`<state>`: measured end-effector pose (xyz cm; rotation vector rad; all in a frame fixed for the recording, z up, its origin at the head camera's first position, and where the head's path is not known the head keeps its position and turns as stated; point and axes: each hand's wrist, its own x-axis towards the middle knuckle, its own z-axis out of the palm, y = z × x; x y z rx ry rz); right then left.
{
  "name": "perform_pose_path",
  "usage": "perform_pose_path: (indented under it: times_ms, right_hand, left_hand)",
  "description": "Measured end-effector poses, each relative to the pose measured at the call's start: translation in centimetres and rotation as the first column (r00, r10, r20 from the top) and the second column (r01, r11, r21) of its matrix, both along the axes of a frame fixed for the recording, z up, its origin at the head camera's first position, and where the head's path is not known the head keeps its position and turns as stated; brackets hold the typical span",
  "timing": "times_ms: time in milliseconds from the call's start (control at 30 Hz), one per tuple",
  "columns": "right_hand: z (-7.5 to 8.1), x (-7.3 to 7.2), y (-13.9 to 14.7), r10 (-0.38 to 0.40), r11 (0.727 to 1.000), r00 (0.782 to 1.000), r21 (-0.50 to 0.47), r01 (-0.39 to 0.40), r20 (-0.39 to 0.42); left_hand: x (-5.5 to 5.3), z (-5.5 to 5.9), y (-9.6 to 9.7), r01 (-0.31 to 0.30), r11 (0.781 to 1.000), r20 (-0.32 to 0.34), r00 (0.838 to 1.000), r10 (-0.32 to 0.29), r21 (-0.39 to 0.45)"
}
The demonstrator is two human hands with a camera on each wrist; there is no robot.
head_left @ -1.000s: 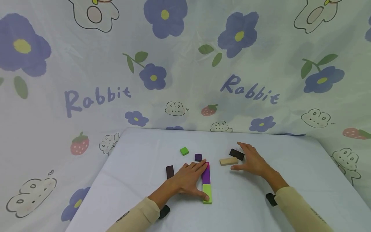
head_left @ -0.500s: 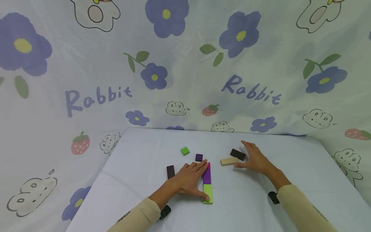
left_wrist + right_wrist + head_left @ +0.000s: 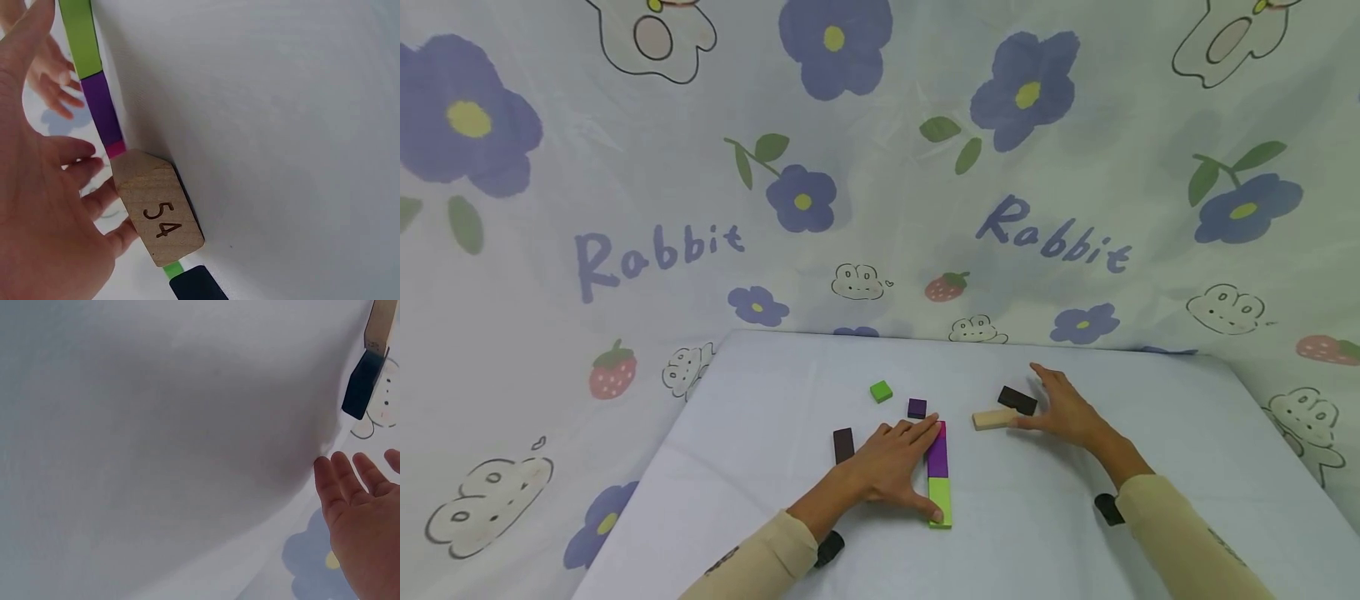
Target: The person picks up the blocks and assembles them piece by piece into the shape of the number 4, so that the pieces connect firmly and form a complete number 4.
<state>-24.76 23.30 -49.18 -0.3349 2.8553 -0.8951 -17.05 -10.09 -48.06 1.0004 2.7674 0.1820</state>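
Note:
My left hand (image 3: pixel 891 462) lies spread beside a straight row of blocks, its thumb on the lime block (image 3: pixel 939 497) and its fingertips by the magenta block (image 3: pixel 942 428). Between those two lies a purple block (image 3: pixel 937 460). The left wrist view shows a wooden block (image 3: pixel 156 206) marked 54 under this hand, hidden from the head view. My right hand (image 3: pixel 1067 414) has its thumb extended at the right end of a plain wooden block (image 3: pixel 994 419). Its other fingers reach past a dark block (image 3: pixel 1018 400), which touches or nearly touches the plain one.
Behind the row lie a small dark purple block (image 3: pixel 917 408) and a green square block (image 3: pixel 881 391). A dark brown block (image 3: pixel 843 446) sits left of my left hand. The white table (image 3: pixel 775 367) meets a printed curtain (image 3: pixel 880 208) at its back edge.
My right hand has shifted slightly rightward, its thumb now nearer the right end of the plain wooden block. My left hand and the blocks stay in place.

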Motion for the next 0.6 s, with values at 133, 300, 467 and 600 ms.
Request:
perform_pose_path:
  times_ms: [133,300,467,600]
  right_hand:
    - [-0.23,-0.31,0.16,-0.003,1.000,1.000,0.003,0.003,0.003]
    - [-0.42,-0.67,0.16,-0.013,1.000,1.000,0.007,0.013,0.010]
    - [-0.59,-0.85,0.30,-0.005,1.000,1.000,0.009,0.005,-0.012]
    - [-0.59,-0.87,0.44,0.006,1.000,1.000,0.005,-0.006,-0.023]
  left_hand:
    - [0.10,0.18,0.05,-0.004,1.000,0.004,1.000,0.004,-0.005]
    - [0.09,0.12,0.04,-0.008,1.000,0.014,1.000,0.008,-0.007]
    - [0.02,0.07,0.08,-0.010,1.000,0.008,1.000,0.010,-0.016]
    - [-0.01,0.01,0.11,-0.007,1.000,0.000,1.000,0.007,-0.021]
